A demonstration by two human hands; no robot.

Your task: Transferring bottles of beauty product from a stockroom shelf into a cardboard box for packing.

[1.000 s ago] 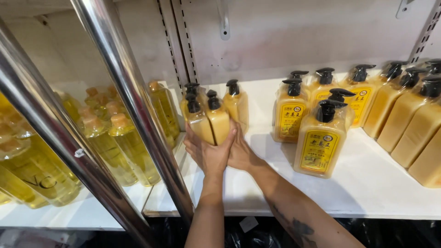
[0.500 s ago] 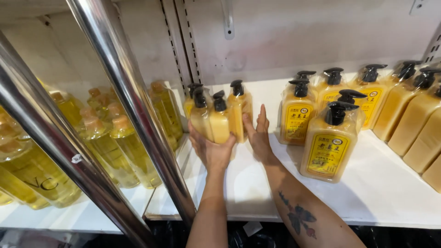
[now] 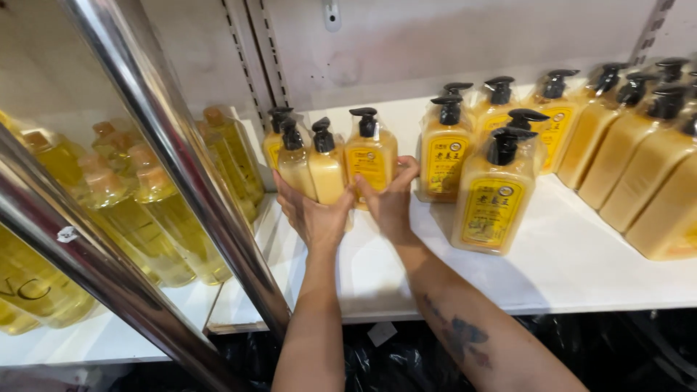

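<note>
Two hands on yellow pump bottles, centre frame: your left hand (image 3: 314, 218) cups a side-on pair (image 3: 312, 168), your right hand (image 3: 388, 203) grips the labelled bottle (image 3: 370, 156). All standing on the white shelf (image 3: 581, 268).

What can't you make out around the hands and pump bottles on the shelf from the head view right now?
- Head view: the bases of the two side-on bottles, covered by the left hand.
- Lower label of the front-facing bottle, hidden behind the right hand.
- Bottles at the right, cut off by the frame edge.
- Clear bottles on the left, partly blocked by the metal poles.
</note>
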